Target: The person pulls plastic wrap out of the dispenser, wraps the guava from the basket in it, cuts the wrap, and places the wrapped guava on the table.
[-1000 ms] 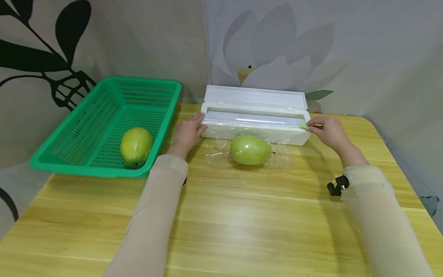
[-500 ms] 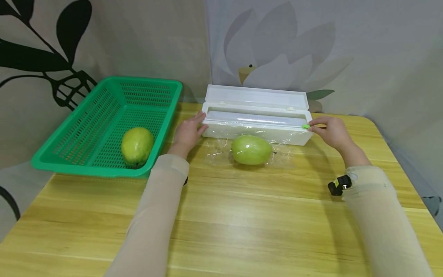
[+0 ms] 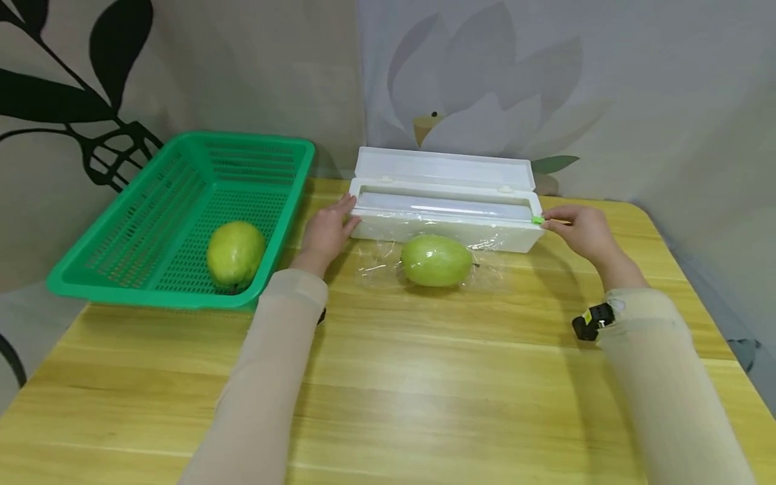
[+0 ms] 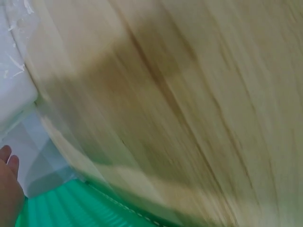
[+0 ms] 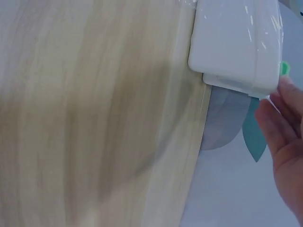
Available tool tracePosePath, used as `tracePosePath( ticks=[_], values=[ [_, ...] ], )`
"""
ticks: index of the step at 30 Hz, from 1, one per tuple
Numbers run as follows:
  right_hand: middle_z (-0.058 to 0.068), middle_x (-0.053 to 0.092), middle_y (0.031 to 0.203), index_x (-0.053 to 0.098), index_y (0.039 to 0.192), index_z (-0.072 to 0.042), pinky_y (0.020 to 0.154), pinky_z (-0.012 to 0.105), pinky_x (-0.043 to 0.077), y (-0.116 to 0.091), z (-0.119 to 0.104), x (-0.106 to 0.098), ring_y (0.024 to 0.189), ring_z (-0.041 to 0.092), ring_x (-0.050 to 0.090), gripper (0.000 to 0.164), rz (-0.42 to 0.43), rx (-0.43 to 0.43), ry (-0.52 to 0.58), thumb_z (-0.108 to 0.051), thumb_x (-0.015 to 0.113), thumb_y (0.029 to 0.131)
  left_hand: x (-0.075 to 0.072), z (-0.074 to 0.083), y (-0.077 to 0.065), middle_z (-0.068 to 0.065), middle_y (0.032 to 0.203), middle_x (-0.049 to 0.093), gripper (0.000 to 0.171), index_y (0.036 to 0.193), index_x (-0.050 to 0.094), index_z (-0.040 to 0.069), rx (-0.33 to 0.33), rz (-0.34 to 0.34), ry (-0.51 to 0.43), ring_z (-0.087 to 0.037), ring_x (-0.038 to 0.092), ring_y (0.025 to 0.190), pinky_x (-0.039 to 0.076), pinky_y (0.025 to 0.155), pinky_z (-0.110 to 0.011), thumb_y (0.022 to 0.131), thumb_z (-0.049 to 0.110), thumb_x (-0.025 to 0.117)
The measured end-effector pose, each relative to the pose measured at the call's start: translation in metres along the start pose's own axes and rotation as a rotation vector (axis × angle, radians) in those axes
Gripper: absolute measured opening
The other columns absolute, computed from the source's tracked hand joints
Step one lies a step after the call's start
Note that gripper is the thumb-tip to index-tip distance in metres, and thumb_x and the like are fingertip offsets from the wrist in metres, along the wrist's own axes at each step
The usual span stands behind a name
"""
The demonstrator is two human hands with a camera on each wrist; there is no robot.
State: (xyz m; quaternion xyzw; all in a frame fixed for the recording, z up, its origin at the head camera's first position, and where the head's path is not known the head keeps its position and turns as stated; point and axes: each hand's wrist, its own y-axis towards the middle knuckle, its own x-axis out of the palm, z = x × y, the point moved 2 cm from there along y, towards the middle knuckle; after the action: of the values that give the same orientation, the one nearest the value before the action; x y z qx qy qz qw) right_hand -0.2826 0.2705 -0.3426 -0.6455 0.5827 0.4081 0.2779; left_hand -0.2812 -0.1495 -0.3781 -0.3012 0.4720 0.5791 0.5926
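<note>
A white cling film box (image 3: pixel 442 229) stands at the back of the table with its lid (image 3: pixel 445 168) up and a film roll (image 3: pixel 445 206) inside. Clear film (image 3: pixel 378 263) runs over its front edge and around a green, mango-like fruit (image 3: pixel 436 261). My left hand (image 3: pixel 324 232) rests against the box's left end, thumb towards the front; its fingers look nearly straight in the left wrist view. At the right end, my right hand (image 3: pixel 578 230) pinches a small green slider tab (image 3: pixel 537 220) on the box's edge. The right wrist view shows the tab (image 5: pixel 284 68) partly covered.
To the left, a green plastic basket (image 3: pixel 164 298) holds a yellow-green fruit (image 3: pixel 236 254). The wooden table (image 3: pixel 424 377) extends in front of the box. A patterned cloth wall (image 3: pixel 655 121) rises close behind.
My right hand has slid the green tab slightly to the right, to the box's right end. The left hand stays at the left end. The head view has shifted a little.
</note>
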Motion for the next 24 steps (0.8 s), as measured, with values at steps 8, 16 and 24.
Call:
tracePosePath(
  ticks=[8,16,24],
  values=[
    [0.030,0.058,0.116,0.055,0.120,0.006,0.084,0.048,0.049,0.001,-0.006,-0.003,0.102,0.040,0.057,0.040,-0.075,0.101,0.046,-0.025,0.051,0.096,-0.002,0.003,0.001,-0.014,0.151,0.029,0.051,0.143,0.034,0.005,-0.001,-0.062,-0.012,-0.030,0.032,0.138,0.028,0.113,-0.040,0.098,0.025,0.048],
    [0.031,0.054,0.124,0.049,0.127,0.008,0.087,0.041,0.054,0.002,-0.007,0.011,0.107,0.036,0.059,0.050,-0.265,0.222,0.168,-0.032,0.046,0.097,-0.008,0.003,0.001,-0.016,0.152,0.028,0.047,0.143,0.037,0.008,0.005,-0.062,-0.065,-0.033,0.028,0.140,0.025,0.115,-0.044,0.097,0.016,0.045],
    [0.003,0.064,0.115,0.035,0.139,0.007,0.098,0.036,0.048,0.002,-0.013,0.029,0.095,0.003,0.062,0.063,-0.348,0.371,0.484,-0.038,0.048,0.096,-0.010,0.010,0.005,-0.013,0.141,0.047,0.032,0.123,0.059,0.006,0.102,0.023,-0.054,-0.032,0.040,0.132,0.030,0.113,-0.042,0.093,0.011,0.052]
  ],
)
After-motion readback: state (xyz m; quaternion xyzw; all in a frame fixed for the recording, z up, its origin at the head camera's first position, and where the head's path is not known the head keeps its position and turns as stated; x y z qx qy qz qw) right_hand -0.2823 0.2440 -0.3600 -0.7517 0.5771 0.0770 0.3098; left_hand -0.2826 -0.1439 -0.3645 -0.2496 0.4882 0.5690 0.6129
